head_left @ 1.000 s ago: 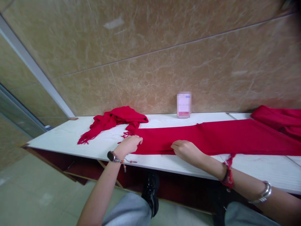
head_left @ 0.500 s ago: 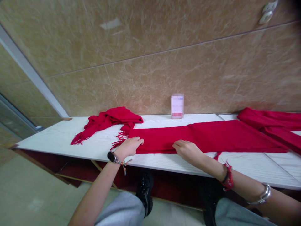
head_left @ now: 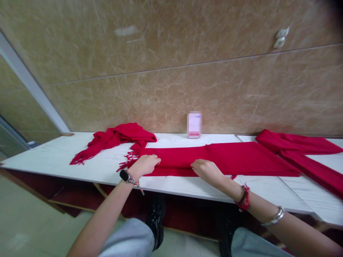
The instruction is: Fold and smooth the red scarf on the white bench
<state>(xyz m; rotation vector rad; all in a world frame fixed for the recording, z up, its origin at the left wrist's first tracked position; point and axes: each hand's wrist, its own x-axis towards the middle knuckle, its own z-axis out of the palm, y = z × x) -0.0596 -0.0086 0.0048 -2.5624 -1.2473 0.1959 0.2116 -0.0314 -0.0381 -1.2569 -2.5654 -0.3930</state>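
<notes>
Two bare hands lie apart on the flat red cloth (head_left: 235,157), the left hand (head_left: 146,165) toward 7 o'clock and the right hand (head_left: 206,170) between 4 and 5. Their fingers are bent over the fabric; I cannot tell whether either one pinches it or only presses.

Stretched along a white-topped unit (head_left: 171,183), the flat cloth has red fringe (head_left: 128,160) by its end, at 9 to 10 o'clock from the left hand. A bunched red cloth (head_left: 124,135) sits at 10 o'clock from that hand, and a loose red cloth (head_left: 300,142) spreads from the flat one's far end, between 2 and 3 from the right hand. Whether these pieces join is unclear.

Under the top, the unit is open-fronted. At 8 o'clock one dark red compartment (head_left: 77,194) shows an inner board; the opening at 6 o'clock is too shadowed to tell what it holds. A black shoe (head_left: 157,221) stands at its front, toward 7.

Just off centre, toward 3, a pale upright item (head_left: 194,125), blurred out, stands near the wall (head_left: 160,96). A socket (head_left: 281,37) is fixed at 2 o'clock.
</notes>
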